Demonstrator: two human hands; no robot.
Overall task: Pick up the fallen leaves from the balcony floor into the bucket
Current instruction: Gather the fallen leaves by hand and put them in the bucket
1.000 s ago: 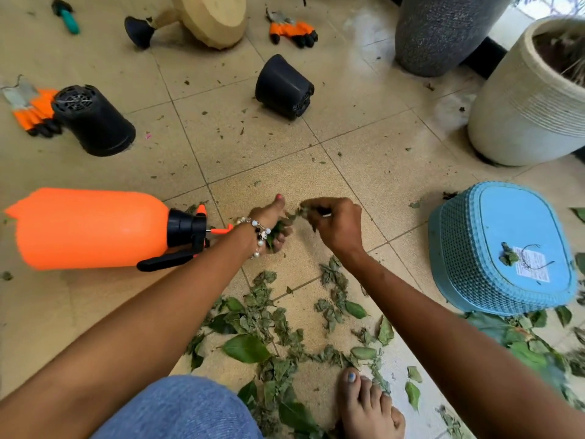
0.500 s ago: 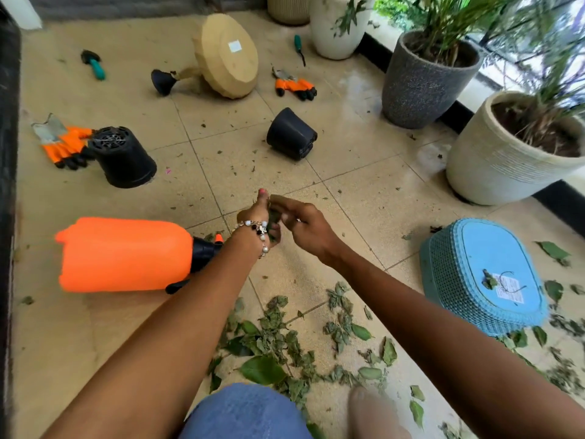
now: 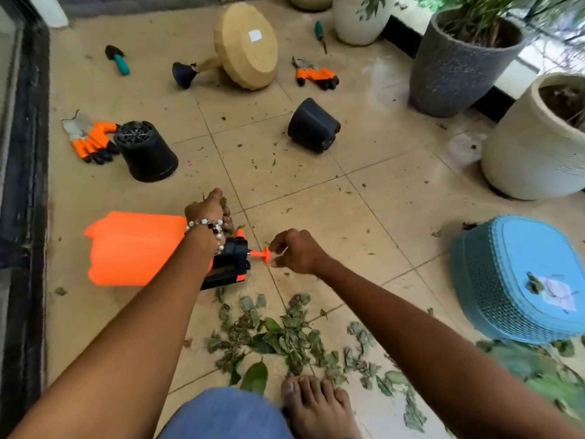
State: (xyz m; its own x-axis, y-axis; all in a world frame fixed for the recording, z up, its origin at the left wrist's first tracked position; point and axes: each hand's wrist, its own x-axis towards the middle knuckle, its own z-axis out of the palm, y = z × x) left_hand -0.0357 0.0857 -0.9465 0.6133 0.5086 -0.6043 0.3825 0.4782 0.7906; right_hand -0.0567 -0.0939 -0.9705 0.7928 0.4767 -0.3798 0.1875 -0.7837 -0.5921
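Note:
A scatter of green fallen leaves [image 3: 285,340] lies on the beige tiled floor in front of my bare foot [image 3: 316,407]. My left hand [image 3: 210,212], with a bead bracelet on the wrist, grips a small bunch of leaves above the orange sprayer. My right hand [image 3: 296,251] is lower and to the right, fingers curled, pinching a small leaf scrap near the sprayer's nozzle. A blue woven bucket [image 3: 493,280] stands upside down at the right, with a leaf bit on its base.
An orange pressure sprayer [image 3: 133,248] lies on its side under my left wrist. Two black pots [image 3: 145,153] [image 3: 313,125] lie tipped over. Orange gloves [image 3: 88,137], a tan pot [image 3: 247,45], a trowel [image 3: 118,60] and big planters [image 3: 456,61] [image 3: 535,144] ring the floor.
My hands have come apart: the left stayed raised with its leaf bunch, the right dropped lower toward the sprayer nozzle. The view lifted and shows more of the far floor.

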